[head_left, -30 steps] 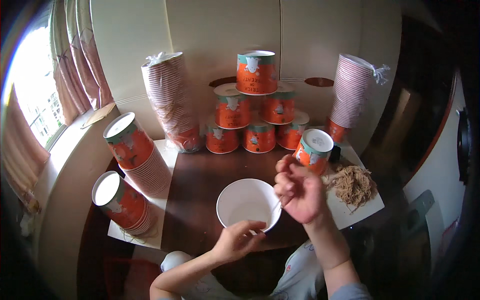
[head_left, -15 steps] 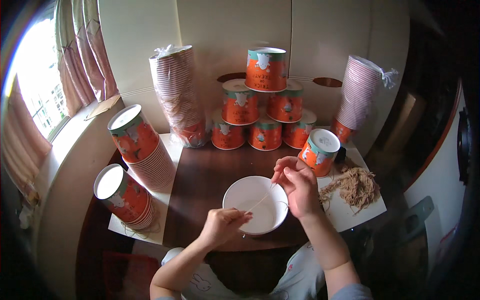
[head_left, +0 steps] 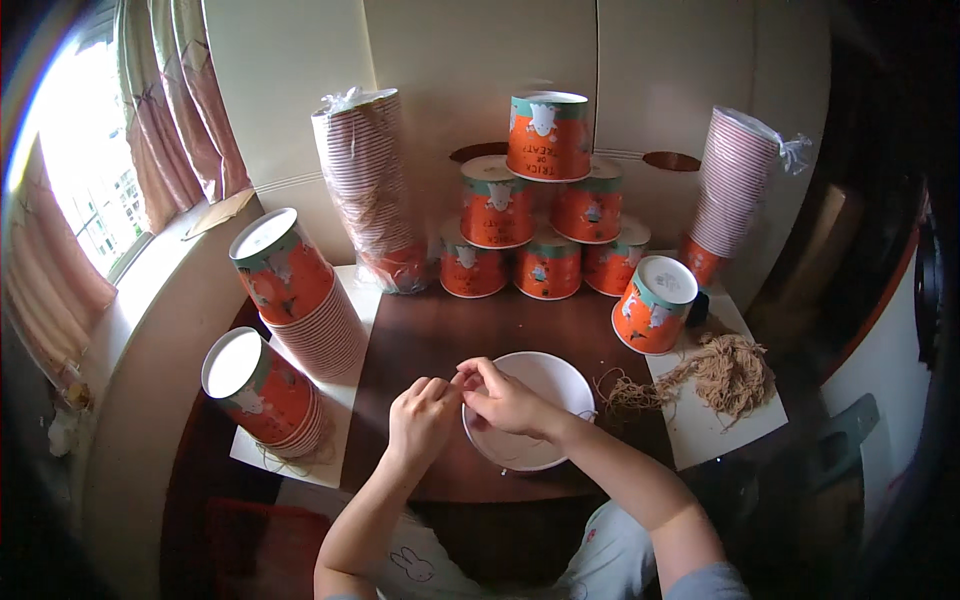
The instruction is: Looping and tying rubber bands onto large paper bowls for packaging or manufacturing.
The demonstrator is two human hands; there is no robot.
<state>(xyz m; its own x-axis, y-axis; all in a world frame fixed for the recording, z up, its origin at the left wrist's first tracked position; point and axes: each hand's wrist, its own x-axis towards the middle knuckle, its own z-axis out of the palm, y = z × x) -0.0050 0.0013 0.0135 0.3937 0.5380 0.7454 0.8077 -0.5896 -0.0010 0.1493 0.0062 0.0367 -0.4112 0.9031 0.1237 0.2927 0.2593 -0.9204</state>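
A white-lined paper bucket [head_left: 560,385] stands mouth up on the dark table in front of me. Over its left rim my two hands meet at the fingertips. My left hand [head_left: 421,415] is closed, back upward, with the thin string from the bucket pinched in it. My right hand [head_left: 503,400] reaches across the opening, thumb and fingers pinched together against the left fingertips on the same string. Between the fingers the string is mostly hidden. A short bit of string [head_left: 590,413] shows at the bucket's right rim.
Several upside-down orange buckets [head_left: 548,140] form a pyramid at the back, and a single bucket [head_left: 655,305] stands nearer right. Tan string [head_left: 733,375] lies heaped on the right white board. Nested stacks [head_left: 315,320] stand left; wrapped stacks [head_left: 360,170] rise at both back corners.
My right hand has swung left from the bucket's right side to meet the left hand. My left hand has risen slightly. The string stretched between them no longer shows.
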